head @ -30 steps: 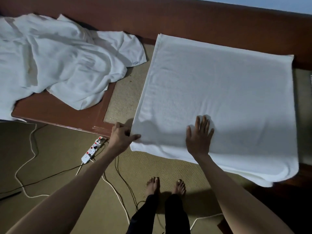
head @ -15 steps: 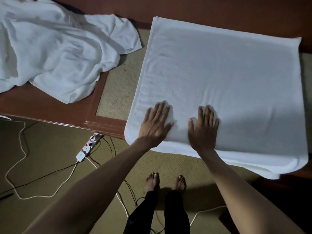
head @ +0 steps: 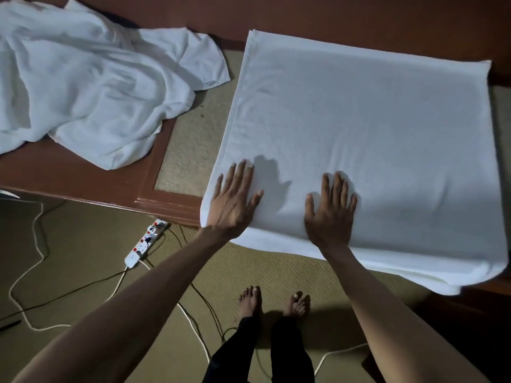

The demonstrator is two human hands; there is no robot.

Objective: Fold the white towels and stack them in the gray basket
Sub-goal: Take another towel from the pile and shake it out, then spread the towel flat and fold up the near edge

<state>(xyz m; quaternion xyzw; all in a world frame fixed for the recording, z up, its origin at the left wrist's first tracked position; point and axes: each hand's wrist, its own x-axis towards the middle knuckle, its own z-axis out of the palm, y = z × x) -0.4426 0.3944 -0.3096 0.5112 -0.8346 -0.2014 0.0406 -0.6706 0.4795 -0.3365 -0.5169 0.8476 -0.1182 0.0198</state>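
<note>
Left hand [head: 233, 200] and right hand [head: 330, 211] press flat, fingers straight, on near edge of folded white terry towel [head: 359, 128]. Long axis runs left-right; left hand nearest a corner.

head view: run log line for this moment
step: pressing folded white towel | left hand: flat on towel near left edge | right hand: flat on towel | unfolded towels: heaped at left | gray basket: not in view

a folded white towel [head: 359, 150] lay flat on the brown table [head: 83, 178], its near edge hanging over. the left hand [head: 235, 203] and right hand [head: 330, 214] pressed flat on its near part, fingers straight. a crumpled towel pile [head: 88, 87] sat far left. a power strip [head: 145, 243] lay on the floor.
</note>
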